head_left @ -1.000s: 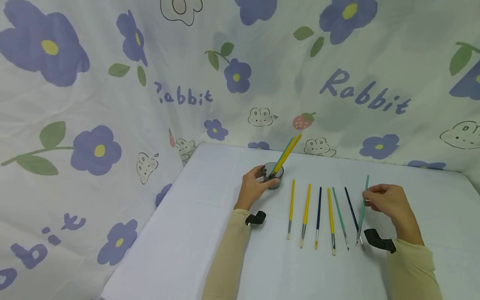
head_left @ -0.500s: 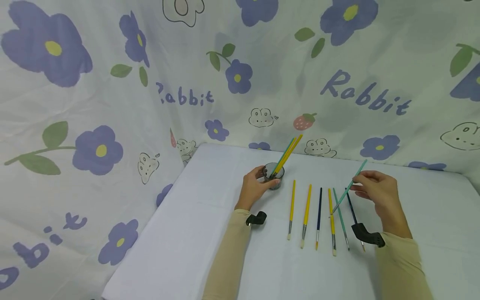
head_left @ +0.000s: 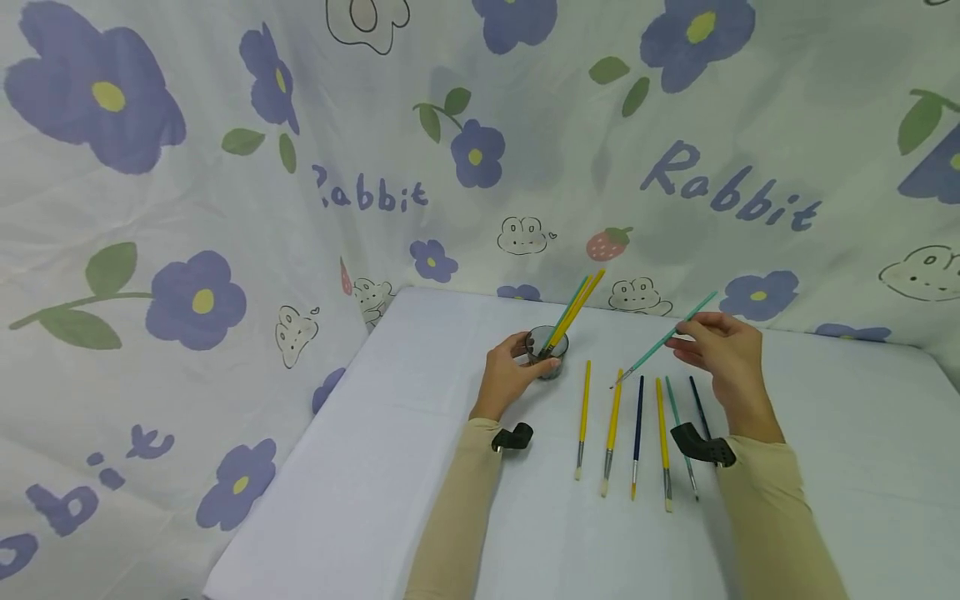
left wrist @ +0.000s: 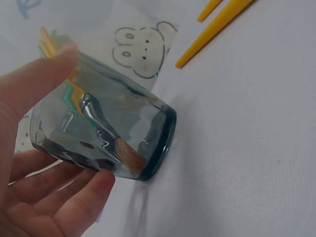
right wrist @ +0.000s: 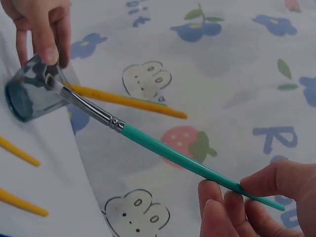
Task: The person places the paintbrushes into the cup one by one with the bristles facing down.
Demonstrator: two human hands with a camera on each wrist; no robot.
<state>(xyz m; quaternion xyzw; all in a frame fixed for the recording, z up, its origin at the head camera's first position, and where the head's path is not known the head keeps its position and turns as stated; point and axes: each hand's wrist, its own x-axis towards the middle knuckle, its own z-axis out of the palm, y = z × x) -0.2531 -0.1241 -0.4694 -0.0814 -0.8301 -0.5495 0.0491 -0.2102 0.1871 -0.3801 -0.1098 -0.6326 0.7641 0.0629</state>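
My left hand (head_left: 506,377) grips a clear glass cup (left wrist: 123,113) standing on the table, thumb on one side and fingers on the other. Yellow paintbrushes (head_left: 577,308) and a teal one lean inside it, bristles down. Between thumb and fingertips my right hand (head_left: 723,354) pinches a teal paintbrush (right wrist: 168,153) near its handle end. That brush is held above the table, slanting so its bristles point down toward the cup. Below it on the table lies a row of paintbrushes: yellow (head_left: 584,417), navy (head_left: 638,433) and teal (head_left: 680,433).
White cloth covers the table (head_left: 360,467). A patterned curtain (head_left: 555,167) with flowers and rabbits hangs behind and to the left. A navy brush (head_left: 699,404) at the row's right end is partly hidden by the right wrist's camera (head_left: 701,444).
My right hand has lifted the teal paintbrush from the right end of the row and carried it left and away from me, tilting it. The left hand and cup stay in place.
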